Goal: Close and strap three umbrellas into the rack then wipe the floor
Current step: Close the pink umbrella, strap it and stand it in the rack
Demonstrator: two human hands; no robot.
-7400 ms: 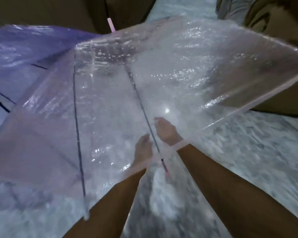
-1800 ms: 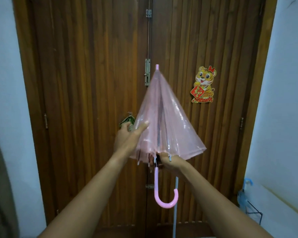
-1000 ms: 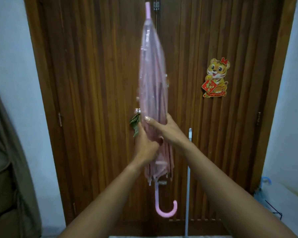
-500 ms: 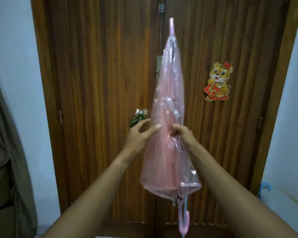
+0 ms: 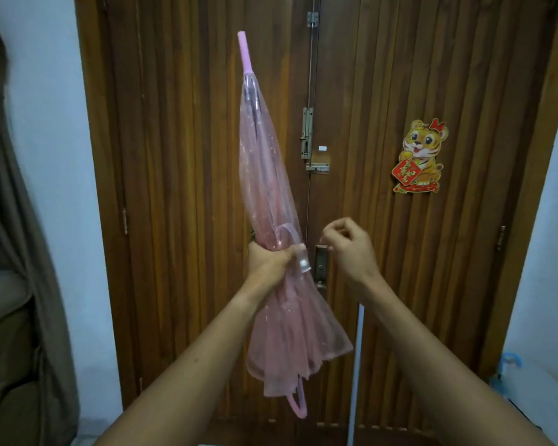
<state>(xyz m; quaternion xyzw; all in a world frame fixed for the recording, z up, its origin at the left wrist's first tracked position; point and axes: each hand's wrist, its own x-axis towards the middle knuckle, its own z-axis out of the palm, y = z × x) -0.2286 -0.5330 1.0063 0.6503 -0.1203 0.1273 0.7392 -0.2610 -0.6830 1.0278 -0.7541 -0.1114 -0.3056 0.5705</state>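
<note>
I see a double wooden door (image 5: 181,188) of dark vertical slats filling the room ahead, pale walls either side of it. A glossy tiger sticker (image 5: 420,156) sits on its right leaf, a metal latch (image 5: 307,136) at its centre seam. In front of the door my left hand (image 5: 271,262) has its fingers wrapped tight around the folded pink umbrella (image 5: 268,194), a clear crinkled plastic cone, tip up and tilted left. My right hand (image 5: 351,249), just right of the umbrella, is loosely curled, fingertips pressed together; I cannot tell if they pinch the strap (image 5: 290,235).
</note>
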